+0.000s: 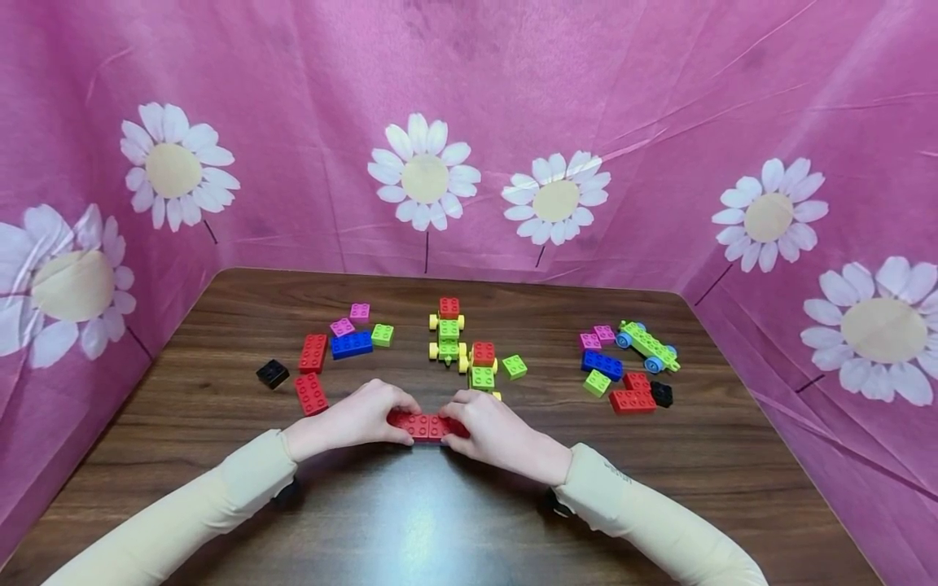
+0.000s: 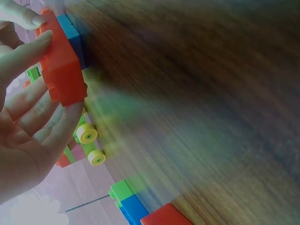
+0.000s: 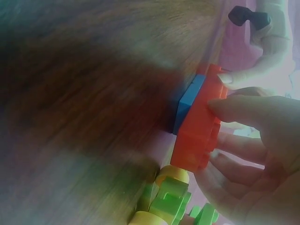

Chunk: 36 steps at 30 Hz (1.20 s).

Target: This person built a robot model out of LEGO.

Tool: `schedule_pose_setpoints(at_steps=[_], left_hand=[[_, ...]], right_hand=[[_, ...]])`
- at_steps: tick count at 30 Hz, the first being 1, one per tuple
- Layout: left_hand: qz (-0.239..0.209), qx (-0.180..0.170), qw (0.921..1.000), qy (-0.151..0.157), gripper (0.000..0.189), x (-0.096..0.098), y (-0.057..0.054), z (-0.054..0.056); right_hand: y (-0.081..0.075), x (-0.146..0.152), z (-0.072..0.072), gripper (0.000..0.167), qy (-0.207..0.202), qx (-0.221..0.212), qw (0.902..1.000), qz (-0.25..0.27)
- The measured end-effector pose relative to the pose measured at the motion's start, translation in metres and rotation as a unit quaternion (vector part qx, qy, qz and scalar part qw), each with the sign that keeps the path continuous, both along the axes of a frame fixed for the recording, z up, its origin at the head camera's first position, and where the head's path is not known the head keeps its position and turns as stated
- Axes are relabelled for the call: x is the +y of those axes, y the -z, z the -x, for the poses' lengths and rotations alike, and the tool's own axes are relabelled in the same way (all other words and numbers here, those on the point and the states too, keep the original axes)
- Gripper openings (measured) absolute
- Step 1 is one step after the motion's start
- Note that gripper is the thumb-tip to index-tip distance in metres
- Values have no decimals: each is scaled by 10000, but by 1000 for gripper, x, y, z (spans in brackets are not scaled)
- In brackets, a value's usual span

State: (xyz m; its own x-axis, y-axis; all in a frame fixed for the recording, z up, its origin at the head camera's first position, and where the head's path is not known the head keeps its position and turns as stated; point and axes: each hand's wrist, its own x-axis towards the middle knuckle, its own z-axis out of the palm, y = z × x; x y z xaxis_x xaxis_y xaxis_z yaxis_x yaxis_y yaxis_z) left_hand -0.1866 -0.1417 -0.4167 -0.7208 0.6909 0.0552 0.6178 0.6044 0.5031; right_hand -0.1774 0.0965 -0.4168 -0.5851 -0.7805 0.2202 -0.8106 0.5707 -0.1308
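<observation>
Two red toy bricks (image 1: 419, 426) sit end to end at the table's middle, studs up. Below them, in both wrist views, is a blue brick (image 2: 70, 37), its ends overhung by the red ones. My left hand (image 1: 370, 413) grips the left red brick (image 2: 63, 70) between thumb and fingers. On the other side, my right hand (image 1: 493, 431) holds the right red brick (image 3: 197, 126) the same way, thumb on the near face. The two thumbs come close together near the seam. Just behind the right hand stands a green wheeled piece (image 1: 481, 377) topped with a red block.
Another green wheeled piece (image 1: 449, 330) stands farther back, near a loose green block (image 1: 515, 366). Left lie red bricks (image 1: 313, 354), a blue brick (image 1: 352, 345), pink blocks and a black block (image 1: 273, 373). Right are similar bricks and a green base with blue wheels (image 1: 648, 346).
</observation>
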Motion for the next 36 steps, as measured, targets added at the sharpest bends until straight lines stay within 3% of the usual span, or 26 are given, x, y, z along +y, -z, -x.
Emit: schedule_pose_setpoints(at_steps=[8, 15, 18, 24, 27, 36], left_hand=[[-120, 128, 9996, 199, 35, 0, 1, 2], [-480, -53, 9986, 200, 42, -3, -4, 11], [-575, -55, 9983, 35, 45, -5, -10, 21], [-631, -19, 9963, -587, 45, -3, -31, 45], [-718, 40, 9947, -739, 45, 1, -39, 58], [-815, 369, 9913, -962, 48, 16, -45, 98]], right_hand=[[-1, 1, -1, 25, 35, -73, 10000, -44], [0, 1, 0, 24, 28, -109, 9999, -28], [0, 1, 0, 24, 47, -151, 9999, -42], [0, 1, -1, 25, 103, -189, 9998, -57], [0, 1, -1, 26, 132, -221, 9996, -70], [1, 0, -1, 27, 148, -216, 9996, -108]])
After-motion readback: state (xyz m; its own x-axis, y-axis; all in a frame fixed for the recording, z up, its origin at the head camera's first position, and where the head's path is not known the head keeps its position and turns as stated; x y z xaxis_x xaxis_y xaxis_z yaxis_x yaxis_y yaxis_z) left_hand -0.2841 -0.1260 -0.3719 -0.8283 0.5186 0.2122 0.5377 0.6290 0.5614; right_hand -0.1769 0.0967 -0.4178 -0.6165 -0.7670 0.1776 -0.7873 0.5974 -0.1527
